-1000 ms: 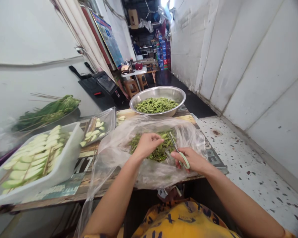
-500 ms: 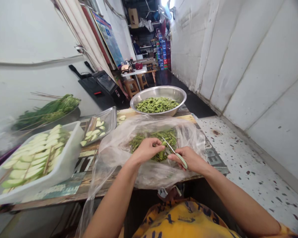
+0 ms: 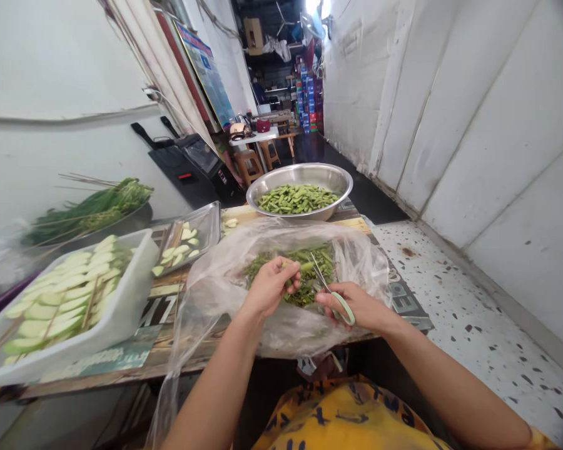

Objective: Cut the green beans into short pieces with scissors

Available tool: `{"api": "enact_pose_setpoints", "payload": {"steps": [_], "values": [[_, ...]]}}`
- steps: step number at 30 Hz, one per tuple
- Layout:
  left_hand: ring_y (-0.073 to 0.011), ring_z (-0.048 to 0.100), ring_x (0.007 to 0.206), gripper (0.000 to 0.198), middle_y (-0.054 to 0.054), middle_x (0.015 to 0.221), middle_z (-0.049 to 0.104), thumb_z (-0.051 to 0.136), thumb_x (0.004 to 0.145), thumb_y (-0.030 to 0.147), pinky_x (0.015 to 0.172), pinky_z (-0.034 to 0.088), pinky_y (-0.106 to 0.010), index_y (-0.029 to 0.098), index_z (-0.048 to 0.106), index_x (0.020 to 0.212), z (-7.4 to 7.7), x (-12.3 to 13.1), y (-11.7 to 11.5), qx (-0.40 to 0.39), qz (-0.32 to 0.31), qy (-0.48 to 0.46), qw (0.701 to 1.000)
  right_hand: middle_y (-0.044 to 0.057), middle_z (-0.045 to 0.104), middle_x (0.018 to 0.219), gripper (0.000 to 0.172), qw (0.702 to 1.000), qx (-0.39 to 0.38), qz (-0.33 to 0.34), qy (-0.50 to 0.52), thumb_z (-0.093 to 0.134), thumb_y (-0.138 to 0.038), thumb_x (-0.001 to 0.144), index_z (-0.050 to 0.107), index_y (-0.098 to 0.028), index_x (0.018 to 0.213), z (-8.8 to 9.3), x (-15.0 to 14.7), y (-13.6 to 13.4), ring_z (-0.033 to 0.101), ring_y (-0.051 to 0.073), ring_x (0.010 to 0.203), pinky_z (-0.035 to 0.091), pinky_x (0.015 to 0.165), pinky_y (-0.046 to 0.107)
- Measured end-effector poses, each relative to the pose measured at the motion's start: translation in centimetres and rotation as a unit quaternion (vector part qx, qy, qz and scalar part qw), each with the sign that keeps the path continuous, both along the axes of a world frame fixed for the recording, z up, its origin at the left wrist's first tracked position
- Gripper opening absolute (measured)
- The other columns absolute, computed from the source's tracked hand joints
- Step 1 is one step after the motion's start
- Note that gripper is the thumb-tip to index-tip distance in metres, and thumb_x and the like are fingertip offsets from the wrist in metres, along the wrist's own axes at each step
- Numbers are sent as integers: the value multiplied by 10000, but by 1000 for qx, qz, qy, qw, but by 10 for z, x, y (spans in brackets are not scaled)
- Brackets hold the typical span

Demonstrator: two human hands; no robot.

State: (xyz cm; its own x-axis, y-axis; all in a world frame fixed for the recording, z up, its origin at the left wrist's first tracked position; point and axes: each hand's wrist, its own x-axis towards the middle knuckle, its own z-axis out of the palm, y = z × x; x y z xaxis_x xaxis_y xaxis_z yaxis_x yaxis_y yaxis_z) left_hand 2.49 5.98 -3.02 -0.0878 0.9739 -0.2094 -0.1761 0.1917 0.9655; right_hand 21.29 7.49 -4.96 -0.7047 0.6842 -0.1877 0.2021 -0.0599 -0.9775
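Over an open clear plastic bag (image 3: 225, 269) of green pods (image 3: 319, 256), my left hand (image 3: 273, 284) pinches a green pod (image 3: 293, 267) between thumb and fingers. My right hand (image 3: 354, 304) is wrapped round the pale green handles of a pair of scissors (image 3: 341, 306). The scissor blades are slightly apart and point up and left, just right of the held pod. Behind the bag stands a steel basin (image 3: 299, 172) with many green pods in it.
At the left a white tub (image 3: 136, 294) holds skewered pale green slices. A metal tray (image 3: 211, 231) with cut pieces and sticks lies beside it. Farther back left, a bowl (image 3: 143, 217) carries leafy greens. The wooden table (image 3: 169, 337) bears them.
The scissor blades have opened and tilted more upright. My left hand has moved slightly left, away from the blades, and its fingers have turned, with the pod now showing at its fingertips.
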Motion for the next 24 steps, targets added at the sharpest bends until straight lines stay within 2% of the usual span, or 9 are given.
{"api": "enact_pose_setpoints", "payload": {"steps": [6,9,12,15,18,20,22,23,24], "values": [[-45,460,455,356,30,572,536,750,645,379,377,280,-146,146,488,707,-2,1,-2,7,-19,7,1000,-23,510,450,452,999,38,-2,0,591,-536,782,484,-152,569,-6,0,3,450,84,402,336,424,203],[-40,453,446,326,32,559,519,743,658,335,368,269,-136,141,482,676,-3,1,-1,-7,-13,-20,1000,-36,491,431,439,999,34,-21,-8,618,-529,763,498,-150,575,-14,0,5,439,78,365,319,400,201],[-67,520,491,208,-2,591,556,687,695,237,408,355,-144,128,510,684,-1,-2,3,-35,29,-75,996,-44,476,422,429,999,-1,-54,-11,645,-535,732,518,-147,602,-18,0,5,411,68,334,271,354,193],[-114,608,618,59,-73,727,633,574,689,120,534,475,-194,123,516,681,4,-10,11,-59,86,-156,982,-38,500,462,436,994,-42,-97,31,610,-572,743,564,-140,698,-15,1,5,434,74,352,262,331,185],[-90,560,544,79,-46,691,608,537,643,116,439,389,-162,147,466,630,7,-16,25,-80,92,-197,973,-33,516,502,474,986,-67,-128,84,582,-596,756,594,-127,822,-9,3,5,467,82,391,283,332,176],[-67,447,432,87,13,573,528,569,652,181,372,257,-161,161,486,635,5,-15,34,-62,76,-112,989,-32,510,499,484,983,-78,-137,95,592,-597,749,592,-119,824,-6,5,4,468,81,397,282,333,170],[-78,414,425,107,28,524,503,621,663,257,403,258,-191,164,569,657,-1,-10,43,-4,41,94,995,-32,507,499,481,982,-85,-140,92,599,-593,746,591,-118,820,-5,6,4,468,80,395,276,328,167],[-97,450,462,120,15,535,534,639,669,283,449,304,-212,165,618,674,-5,-6,47,32,16,221,975,-32,507,502,478,982,-86,-141,91,599,-592,748,592,-119,819,-6,7,4,470,79,395,275,326,166],[-123,499,522,130,-8,572,582,645,678,295,513,348,-236,167,661,693,-9,-1,51,63,-13,342,938,-32,508,505,475,982,-86,-142,91,598,-589,752,593,-120,820,-7,8,4,472,79,396,275,325,164]]}}
